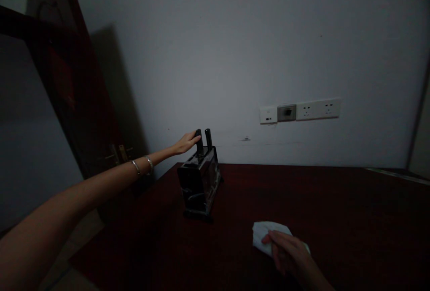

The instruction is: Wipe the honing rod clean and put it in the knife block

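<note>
A black knife block [191, 188] stands upright on the left part of the dark red table [255, 201]. Two black handles rise from its top. My left hand [185, 143], arm stretched far out, is closed around the nearer knife handle [199, 145], whose blade is hidden in the block. The other knife handle [208, 138] stands untouched just to the right. Low in the view, my right hand [289, 250] pinches a folded white cloth [265, 232] over the tabletop; whether the cloth touches the wood I cannot tell.
Behind the table rises a pale wall [235, 58] with a row of sockets [317, 109]. At the left is a dark red door [87, 80] with a brass-coloured handle [122, 153]. The table's left edge drops to a tiled floor [72, 248]. The room is dim.
</note>
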Motion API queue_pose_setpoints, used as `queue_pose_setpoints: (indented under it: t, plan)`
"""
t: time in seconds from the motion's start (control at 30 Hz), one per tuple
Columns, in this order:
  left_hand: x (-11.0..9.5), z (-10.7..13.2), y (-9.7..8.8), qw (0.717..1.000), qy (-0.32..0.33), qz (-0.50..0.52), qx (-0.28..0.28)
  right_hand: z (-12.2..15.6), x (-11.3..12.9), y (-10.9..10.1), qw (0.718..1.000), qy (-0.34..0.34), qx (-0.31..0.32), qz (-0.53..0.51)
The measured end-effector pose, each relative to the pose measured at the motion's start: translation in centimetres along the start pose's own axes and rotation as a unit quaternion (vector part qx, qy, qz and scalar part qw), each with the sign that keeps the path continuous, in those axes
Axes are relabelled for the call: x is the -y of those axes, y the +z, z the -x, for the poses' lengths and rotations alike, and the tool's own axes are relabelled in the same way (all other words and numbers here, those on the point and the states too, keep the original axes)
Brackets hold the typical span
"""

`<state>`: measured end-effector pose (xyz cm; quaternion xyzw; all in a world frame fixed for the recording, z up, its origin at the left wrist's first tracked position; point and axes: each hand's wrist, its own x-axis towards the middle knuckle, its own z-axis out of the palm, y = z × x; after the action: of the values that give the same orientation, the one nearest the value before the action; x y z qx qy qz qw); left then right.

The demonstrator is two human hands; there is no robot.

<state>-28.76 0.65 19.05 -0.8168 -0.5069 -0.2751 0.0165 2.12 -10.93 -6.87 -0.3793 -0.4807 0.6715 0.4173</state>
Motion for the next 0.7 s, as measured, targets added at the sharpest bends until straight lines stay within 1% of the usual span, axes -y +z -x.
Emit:
queue_pose_setpoints:
  t: [0.23, 0.53, 0.7]
  plan:
    - [0.4, 0.0, 0.2, 1.000, -0.011, 0.012, 0.005, -0.2, -0.2, -0.2, 1.000, -0.009, 0.003, -0.003]
    - [1.4, -0.2, 0.3, 0.998, -0.008, 0.065, 0.025, -0.3, -0.2, -0.1, 1.000, 0.007, 0.008, 0.000]
    - [1.1, 0.0, 0.2, 0.997, -0.018, 0.057, 0.039, -0.4, -0.2, -0.2, 1.000, 0.009, 0.001, 0.015]
